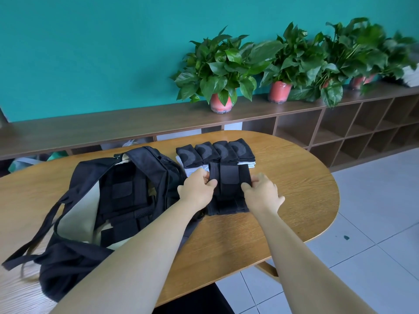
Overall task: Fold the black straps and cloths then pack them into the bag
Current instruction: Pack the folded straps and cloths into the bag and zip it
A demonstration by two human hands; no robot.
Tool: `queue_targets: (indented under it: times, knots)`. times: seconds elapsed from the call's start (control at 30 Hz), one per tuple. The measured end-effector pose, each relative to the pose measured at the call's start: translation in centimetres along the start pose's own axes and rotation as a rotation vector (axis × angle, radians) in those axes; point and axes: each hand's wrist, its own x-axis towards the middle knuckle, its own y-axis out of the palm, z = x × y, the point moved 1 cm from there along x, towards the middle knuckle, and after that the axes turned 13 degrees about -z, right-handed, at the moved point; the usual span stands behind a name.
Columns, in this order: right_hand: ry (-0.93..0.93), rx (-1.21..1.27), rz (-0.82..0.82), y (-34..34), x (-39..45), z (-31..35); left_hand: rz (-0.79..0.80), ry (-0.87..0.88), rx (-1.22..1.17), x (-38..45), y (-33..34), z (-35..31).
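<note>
Two hands, left hand (196, 189) and right hand (263, 193), each pinch the folded black strap (229, 177) (edges) on the surface (283, 177); bag (108, 200) beside.

From my feed, a teal wall (90, 53) fills the top of the view from 10 to 1 o'clock, evenly lit with no hard shadows. Below it a long brown wooden shelf unit (113, 125) runs across, its open cubbyholes (335, 132) stepping away toward 3 o'clock. On its top I count several leafy green potted plants (223, 71) in reddish pots, ranged from 12 to 2 o'clock; the farthest ones are blurred. The oval wooden surface (283, 200) takes the centre, grain running lengthwise. At 4 to 5 o'clock I see a pale tiled floor (374, 223) with a small dark spot (346, 237) on one tile.
</note>
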Motion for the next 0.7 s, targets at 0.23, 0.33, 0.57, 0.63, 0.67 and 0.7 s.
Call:
queue_targets:
  times: [0.23,0.33,0.57,0.63,0.67,0.7]
  knots:
    - [0.097,0.175,0.054,-1.6,-0.2,1.6,0.034,-0.014,-0.122,0.2,-1.2,-0.3]
    - [0.062,0.193,0.022,-2.3,-0.1,3.0,0.021,0.004,-0.141,0.6,-2.6,-0.7]
    - [-0.071,0.235,0.068,-2.0,-1.8,8.9,-0.072,0.035,-0.109,1.9,-10.1,0.8]
    - [-0.114,0.212,0.098,-1.2,-3.3,10.7,-0.089,0.016,-0.073,2.1,-12.6,2.4]
    - [-0.141,0.192,0.123,-0.7,-4.1,11.6,-0.094,-0.005,-0.044,2.0,-14.0,3.5]
    - [-0.169,0.169,0.152,0.0,-5.1,12.5,-0.102,-0.028,-0.016,1.9,-15.3,4.7]
